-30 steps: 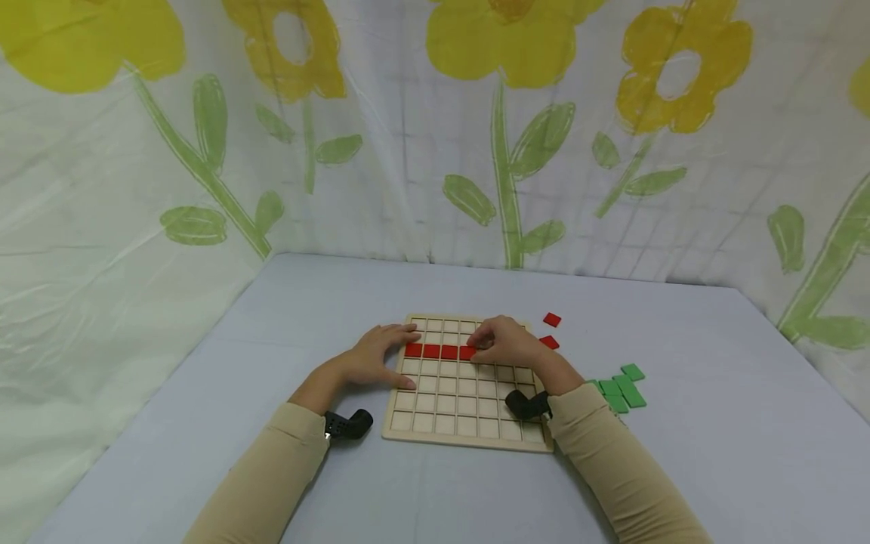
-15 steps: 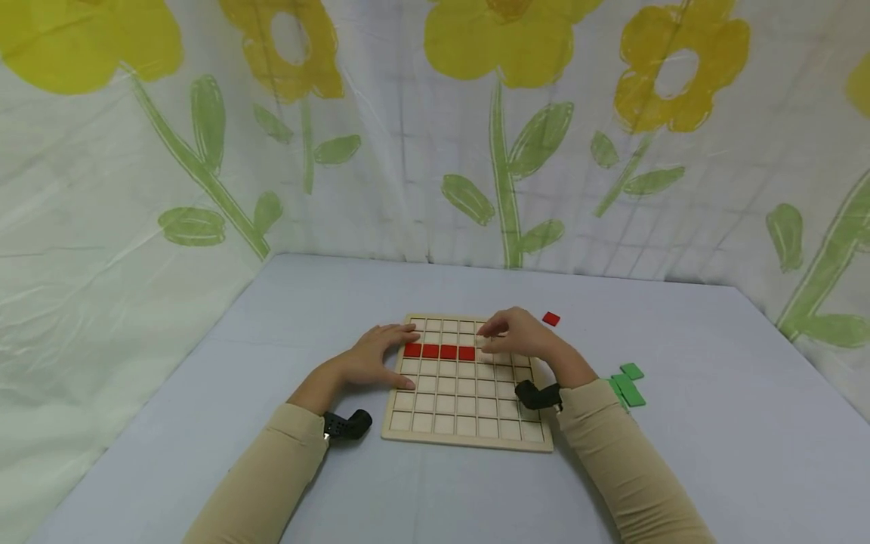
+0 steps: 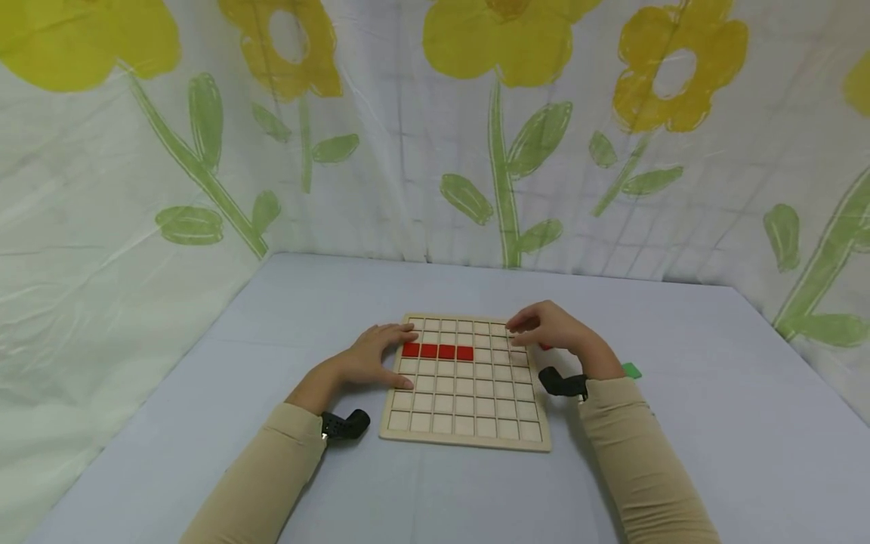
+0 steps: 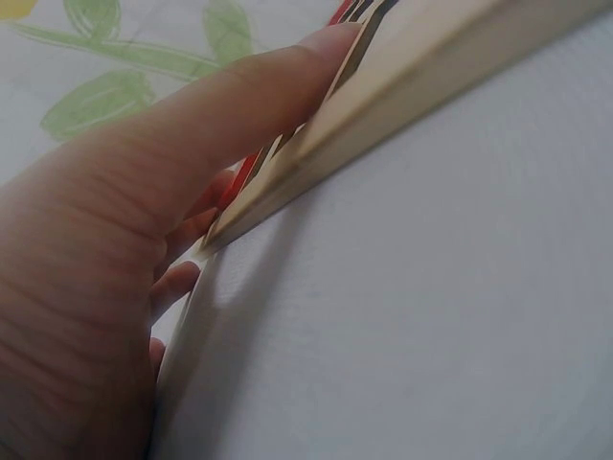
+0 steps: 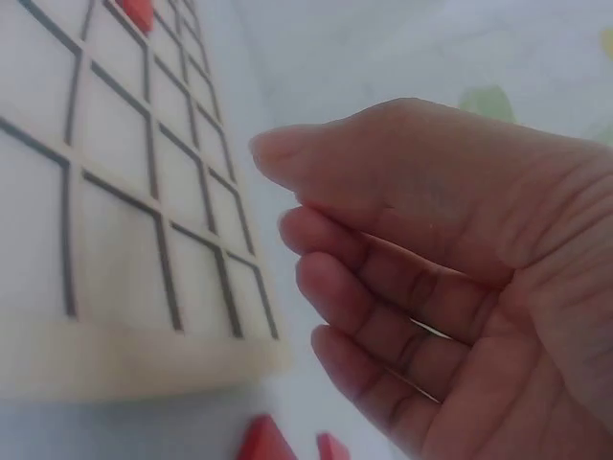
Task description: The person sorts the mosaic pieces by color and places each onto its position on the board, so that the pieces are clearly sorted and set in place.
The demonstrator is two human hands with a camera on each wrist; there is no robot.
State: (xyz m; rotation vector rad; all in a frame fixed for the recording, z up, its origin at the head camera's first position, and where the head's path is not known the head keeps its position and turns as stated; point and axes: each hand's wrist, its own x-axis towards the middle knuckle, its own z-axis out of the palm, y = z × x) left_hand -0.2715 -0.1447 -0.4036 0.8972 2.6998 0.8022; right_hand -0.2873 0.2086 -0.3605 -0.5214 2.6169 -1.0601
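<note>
A wooden grid board [image 3: 465, 440] lies on the table, with a row of red square tiles [image 3: 446, 352] set in its cells from the left edge. My left hand [image 3: 363, 359] rests on the board's left edge, fingers and thumb spread; the left wrist view shows the thumb [image 4: 259, 91] lying over the wooden rim. Above the board's far right corner is my right hand [image 3: 553, 329]. Its fingers are loosely bent and hold nothing, as the right wrist view of the hand [image 5: 421, 249] shows. Loose red tiles [image 5: 263, 441] lie beside the board, partly cut off there.
A green tile [image 3: 632, 370] shows beyond the right wrist; the arm hides whatever else lies there. A flowered curtain [image 3: 381, 151] hangs behind the table's far edge [image 3: 578, 274]. Black wrist cameras [image 3: 347, 425] stick out from both sleeves.
The right hand has let go of the fourth red tile in the row and moved right, away from it. Its arm now covers most of the loose tiles. The left hand stays put.
</note>
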